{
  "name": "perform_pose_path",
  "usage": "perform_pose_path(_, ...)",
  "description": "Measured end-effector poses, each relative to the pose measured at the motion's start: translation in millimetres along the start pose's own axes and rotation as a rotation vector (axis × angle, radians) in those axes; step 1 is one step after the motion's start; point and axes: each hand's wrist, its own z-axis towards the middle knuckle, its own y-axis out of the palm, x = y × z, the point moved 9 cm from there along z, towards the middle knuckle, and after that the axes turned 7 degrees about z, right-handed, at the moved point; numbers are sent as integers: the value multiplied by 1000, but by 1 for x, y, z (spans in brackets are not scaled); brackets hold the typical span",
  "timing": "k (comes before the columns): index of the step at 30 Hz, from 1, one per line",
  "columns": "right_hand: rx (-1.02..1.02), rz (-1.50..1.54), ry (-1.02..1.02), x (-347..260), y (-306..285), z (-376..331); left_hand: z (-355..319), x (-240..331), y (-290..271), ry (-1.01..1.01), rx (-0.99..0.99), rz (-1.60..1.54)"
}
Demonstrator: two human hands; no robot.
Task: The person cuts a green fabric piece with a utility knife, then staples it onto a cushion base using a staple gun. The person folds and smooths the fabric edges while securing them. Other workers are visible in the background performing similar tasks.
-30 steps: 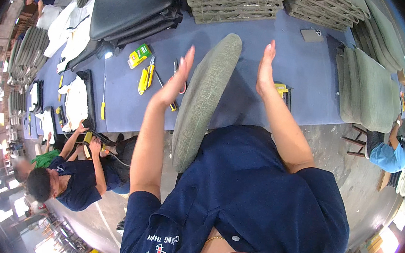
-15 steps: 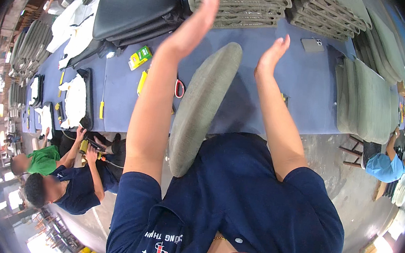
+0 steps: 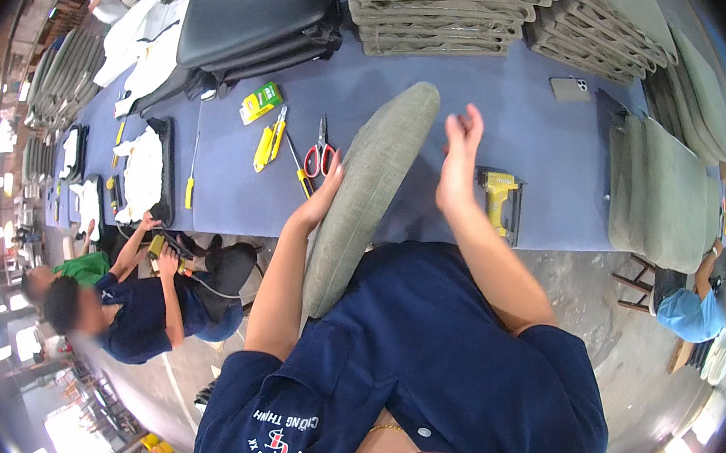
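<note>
The wide, flat left grip point(image 3: 323, 198) is touching the cushion point(image 3: 372, 194), which is standing tilted, plump and grey-green, between the grips. The wide right grip point(image 3: 458, 161) is hovering beside it. A blue worktop point(image 3: 565, 172) is stretching beyond the cushion; people point(image 3: 149, 319) are working left and right of it.

Of bare hands in front there are two: one left hand point(image 3: 320, 203) and one right hand point(image 3: 458, 166). There is one seat cushion point(image 3: 372, 192) upright, one pair of scissors point(image 3: 319, 158), one staple gun point(image 3: 500, 203) on the tabletop point(image 3: 564, 180), one smartphone point(image 3: 570, 90), one green-and-yellow box point(image 3: 260, 104), at least two screwdrivers point(image 3: 189, 194) and four co-workers point(image 3: 144, 319).
</note>
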Motion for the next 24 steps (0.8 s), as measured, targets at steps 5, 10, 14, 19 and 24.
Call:
perform_pose_path(5, -294, 86, 20, 6, 69, -69, -105, -167, -17, -238, 229, -743)
perform_pose_path(10, -214, -26, -63, -9, 103, -53, -118, -92, 23, -217, 310, -794)
perform_pose_path(14, -304, -90, -138, -51, 142, -21, -91, -57, 48, -51, 275, -626)
perform_pose_path(19, -339, -318, -359, -48, 144, 6, -75, 36, 93, -46, 21, -594)
perform_pose_path(24, -320, -146, -90, -27, 96, -11, -55, 103, 78, 318, 219, -202)
